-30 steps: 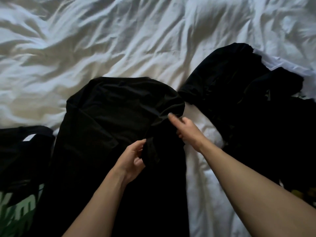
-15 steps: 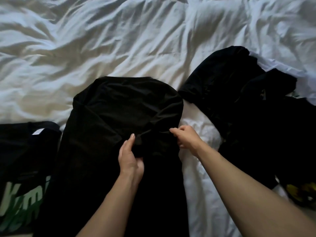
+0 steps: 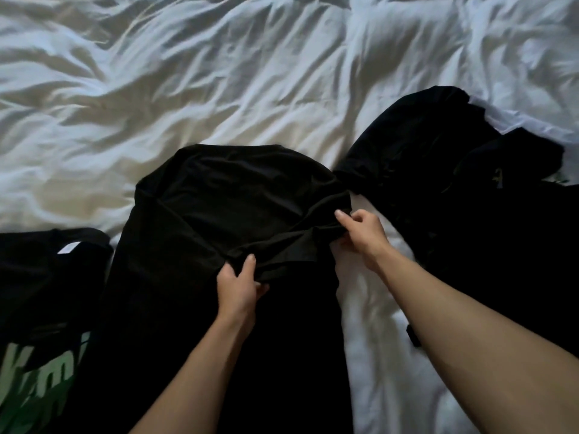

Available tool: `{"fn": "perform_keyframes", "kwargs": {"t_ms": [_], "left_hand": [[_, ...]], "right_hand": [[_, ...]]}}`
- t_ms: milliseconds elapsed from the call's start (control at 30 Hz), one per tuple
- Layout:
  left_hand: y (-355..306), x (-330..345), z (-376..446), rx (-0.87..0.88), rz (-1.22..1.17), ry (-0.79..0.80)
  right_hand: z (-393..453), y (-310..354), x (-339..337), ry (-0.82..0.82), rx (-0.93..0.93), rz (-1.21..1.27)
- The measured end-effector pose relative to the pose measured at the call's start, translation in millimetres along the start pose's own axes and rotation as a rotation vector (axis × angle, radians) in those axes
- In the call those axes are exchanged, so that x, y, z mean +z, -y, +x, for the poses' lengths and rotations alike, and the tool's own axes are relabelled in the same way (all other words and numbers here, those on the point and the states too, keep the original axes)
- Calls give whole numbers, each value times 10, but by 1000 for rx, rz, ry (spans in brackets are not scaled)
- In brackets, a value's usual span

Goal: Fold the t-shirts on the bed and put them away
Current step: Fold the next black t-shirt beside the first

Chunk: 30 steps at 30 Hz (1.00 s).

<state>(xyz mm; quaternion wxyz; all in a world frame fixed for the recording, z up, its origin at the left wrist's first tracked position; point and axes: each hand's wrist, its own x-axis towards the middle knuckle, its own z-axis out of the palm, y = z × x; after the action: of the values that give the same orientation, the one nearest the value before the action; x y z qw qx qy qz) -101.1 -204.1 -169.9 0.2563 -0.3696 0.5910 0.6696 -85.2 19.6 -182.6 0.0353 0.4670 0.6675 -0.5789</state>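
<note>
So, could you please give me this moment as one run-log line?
stage: folding sleeve | left hand: grips black t-shirt | right hand: pinches sleeve edge | waiting: dark pile | surface: bed

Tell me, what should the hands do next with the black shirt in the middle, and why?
Probably lay the pinched sleeve flat across the black shirt and smooth it. The left hand and right hand both grip a bunched fold on the shirt's right side, which looks raised and wrinkled, so the side fold seems unfinished.
</note>
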Motion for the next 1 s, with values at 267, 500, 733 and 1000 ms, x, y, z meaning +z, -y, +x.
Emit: {"fn": "perform_keyframes", "kwargs": {"t_ms": [267,500,733,1000], "left_hand": [[9,56,84,-13,-123,-21],[298,-31,-112,812,1130,-98],[139,76,154,853,1315,-93],[-248,110,250,734,1315,-31]], "right_hand": [[-259,-81,-53,334,97,-174],[-284,233,183,297,-86,233],[-284,282,173,405,21,324],[-309,-122,347,-3,19,-496]]}}
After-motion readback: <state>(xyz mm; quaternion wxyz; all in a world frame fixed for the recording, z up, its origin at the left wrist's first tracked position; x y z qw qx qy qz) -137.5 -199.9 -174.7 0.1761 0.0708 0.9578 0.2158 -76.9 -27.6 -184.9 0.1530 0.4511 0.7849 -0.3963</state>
